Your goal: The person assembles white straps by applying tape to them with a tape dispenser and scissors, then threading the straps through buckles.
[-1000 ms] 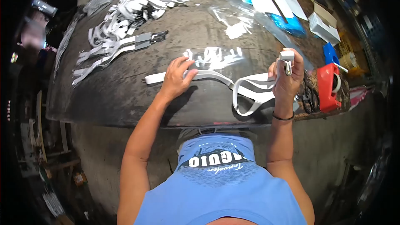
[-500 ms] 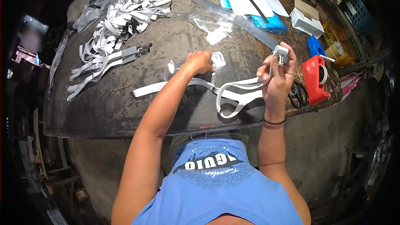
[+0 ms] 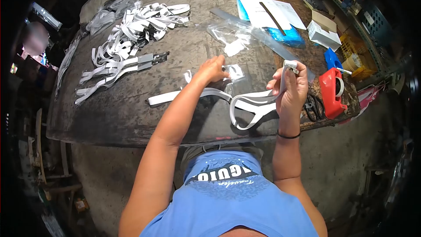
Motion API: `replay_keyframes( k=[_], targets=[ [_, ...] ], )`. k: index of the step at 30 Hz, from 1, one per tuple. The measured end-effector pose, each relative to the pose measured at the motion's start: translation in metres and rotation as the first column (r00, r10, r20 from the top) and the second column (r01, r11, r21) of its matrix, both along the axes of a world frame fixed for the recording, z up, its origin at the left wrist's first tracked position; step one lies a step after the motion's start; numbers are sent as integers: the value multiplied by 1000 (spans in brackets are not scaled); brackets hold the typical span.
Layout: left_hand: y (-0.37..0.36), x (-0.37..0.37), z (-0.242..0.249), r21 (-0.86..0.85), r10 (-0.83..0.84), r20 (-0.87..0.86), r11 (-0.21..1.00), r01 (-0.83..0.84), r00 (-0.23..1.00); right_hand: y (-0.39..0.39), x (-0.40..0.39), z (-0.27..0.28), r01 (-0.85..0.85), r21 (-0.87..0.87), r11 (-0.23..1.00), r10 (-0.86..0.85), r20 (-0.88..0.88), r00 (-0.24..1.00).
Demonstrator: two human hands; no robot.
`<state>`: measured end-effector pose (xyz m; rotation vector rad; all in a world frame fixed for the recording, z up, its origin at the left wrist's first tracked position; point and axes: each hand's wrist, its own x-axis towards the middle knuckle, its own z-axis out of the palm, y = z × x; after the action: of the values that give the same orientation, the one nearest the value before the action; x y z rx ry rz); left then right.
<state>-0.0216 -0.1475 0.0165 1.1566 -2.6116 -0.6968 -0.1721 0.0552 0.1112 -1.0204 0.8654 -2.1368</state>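
My right hand [image 3: 290, 90] is raised over the table's right side, its fingers closed around a white strap [image 3: 256, 107]. A shiny metal clip [image 3: 290, 66] shows at the strap's upper end, by the fingertips. Below the hand, the strap hangs in a loop with a forked joint, and its long tail runs left across the table behind my left forearm. My left hand [image 3: 213, 69] is low over the table, with bent fingers pinching the left edge of a small clear plastic bag [image 3: 239, 81]. Glare covers part of the bag, and the fingertips are partly hidden.
A heap of white straps [image 3: 131, 30] lies at the left of the dark table [image 3: 109, 123]. Further back are plastic wrapping [image 3: 234, 39] and papers [image 3: 272, 13]. On the right stand a red tape dispenser [image 3: 332, 94], black-handled scissors [image 3: 315, 107] and an opened white box [image 3: 323, 35].
The view has shifted slightly. My right hand has tilted the strap's clip end a little to the left. The plastic bag at my left hand has come slightly nearer.
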Motion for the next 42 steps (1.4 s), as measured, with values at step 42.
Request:
replay_keyframes(
  k=[42],
  targets=[
    [104, 172, 72, 402, 360, -543, 905, -141, 759, -73, 91, -14, -120, 291, 949, 291, -661, 692]
  ],
)
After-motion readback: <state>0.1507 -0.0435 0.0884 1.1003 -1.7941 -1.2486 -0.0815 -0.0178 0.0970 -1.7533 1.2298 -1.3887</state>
